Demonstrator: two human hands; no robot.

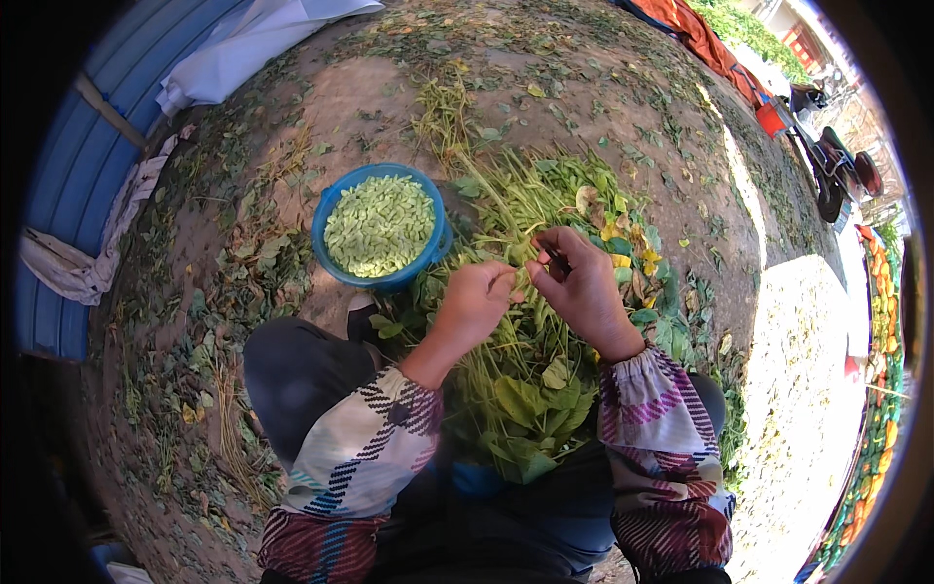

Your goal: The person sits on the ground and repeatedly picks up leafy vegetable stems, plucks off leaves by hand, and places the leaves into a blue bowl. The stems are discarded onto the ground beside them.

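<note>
My left hand (471, 303) is closed, thumb against fingers, on a green bean stalk (516, 252) above the heap. Close on its right, my right hand (587, 292) pinches at the same stalk with thumb and forefinger. Something dark shows inside its curled fingers; whether it is a small tool or shadow, I cannot tell. Under both hands lies a heap of pulled bean plants (540, 321) with pods and leaves, reaching back between my knees. A round blue plastic bucket (321, 252), filled nearly to the rim with shelled pale green beans (379, 226), stands left of the heap.
Trampled leaves (270, 252) and dry stems (233, 431) litter the earth floor. A blue corrugated metal sheet (62, 197) and white sheeting (241, 51) border the left. At far right are an orange tarpaulin (700, 36), a parked cycle (839, 168) and a sunlit patch (795, 379).
</note>
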